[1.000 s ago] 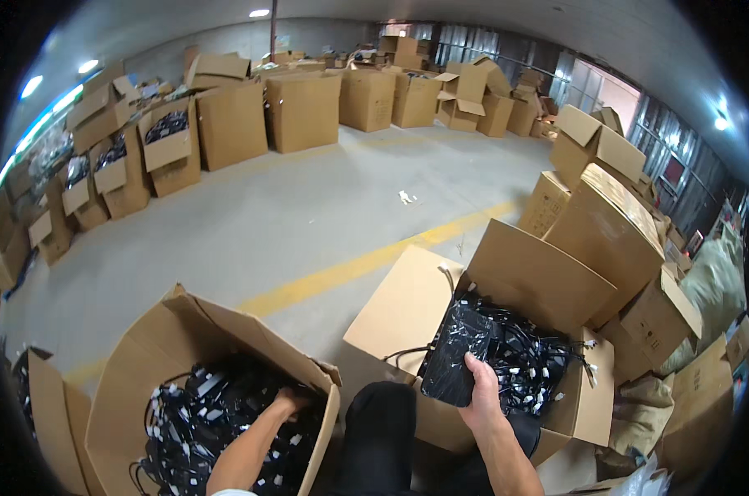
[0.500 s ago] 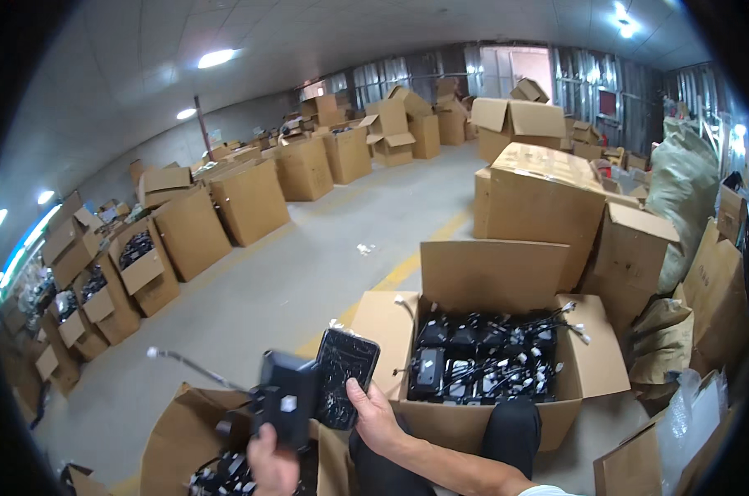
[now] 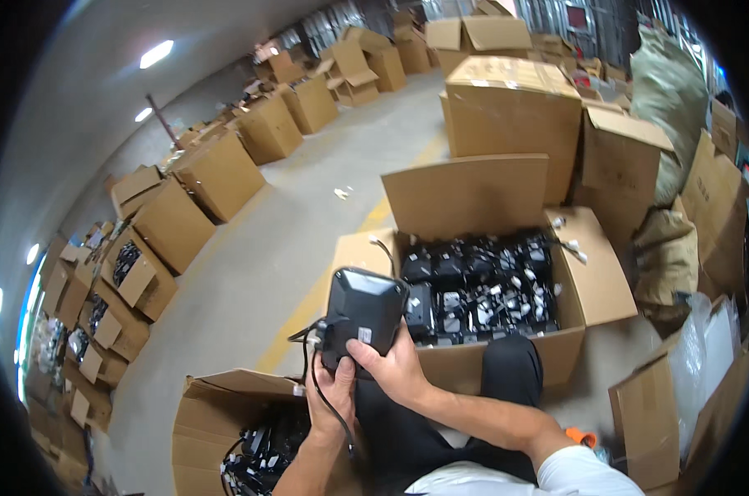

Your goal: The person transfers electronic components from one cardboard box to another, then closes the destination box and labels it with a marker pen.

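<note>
A black device (image 3: 368,306) is held up in front of the person's knees, between the open box of tangled black parts (image 3: 199,426) at the lower left and the box of packed black devices (image 3: 449,370) on the right. The fingers of both hands grasp its lower end: the right hand (image 3: 401,364) has its thumb on the face just below a small white sticker, and the left hand (image 3: 331,393) grips the bottom edge. Whether a second piece lies behind it cannot be told. The shell looks stiff and fairly light, its glossy face probably slippery and easily scratched. The dangling cable (image 3: 335,409) is limp and likely the weak part, so the firm side edges seem the best hold, clear of cable and plugs.
</note>
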A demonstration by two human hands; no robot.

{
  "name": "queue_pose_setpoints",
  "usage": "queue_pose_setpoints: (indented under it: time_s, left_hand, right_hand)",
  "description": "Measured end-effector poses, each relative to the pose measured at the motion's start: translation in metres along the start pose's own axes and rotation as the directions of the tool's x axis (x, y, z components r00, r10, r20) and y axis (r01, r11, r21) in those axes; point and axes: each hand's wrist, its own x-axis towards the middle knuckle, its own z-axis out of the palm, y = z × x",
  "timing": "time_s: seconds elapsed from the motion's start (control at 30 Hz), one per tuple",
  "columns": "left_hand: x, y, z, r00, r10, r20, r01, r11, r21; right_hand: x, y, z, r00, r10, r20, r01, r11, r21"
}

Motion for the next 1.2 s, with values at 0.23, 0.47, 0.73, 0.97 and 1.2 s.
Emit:
queue_pose_setpoints:
  time_s: [0.23,0.47,0.73,0.97,1.2]
  left_hand:
    - [0.054,-0.001,-0.021,0.97,-0.145,0.198,0.223,0.853,-0.471]
    - [0.133,-0.023,-0.011,0.965,-0.24,0.101,0.259,0.929,-0.266]
    - [0.08,0.016,-0.057,0.94,-0.337,-0.052,0.34,0.938,0.062]
    - [-0.022,0.045,-0.249,0.737,-0.207,-0.644,0.282,0.959,0.015]
    - [-0.109,-0.06,-0.368,0.52,-0.354,-0.777,0.619,0.783,0.058]
  right_hand:
    - [0.024,-0.011,-0.075,0.945,0.125,0.302,-0.075,0.982,-0.171]
    - [0.115,0.045,-0.212,0.861,0.509,-0.007,-0.499,0.84,-0.215]
    - [0.106,0.187,-0.283,0.569,0.751,-0.336,-0.761,0.326,-0.562]
    - [0.106,0.199,-0.29,0.807,0.485,-0.336,-0.434,0.101,-0.895]
    - [0.135,0.202,-0.339,0.849,0.514,-0.117,-0.073,-0.106,-0.992]
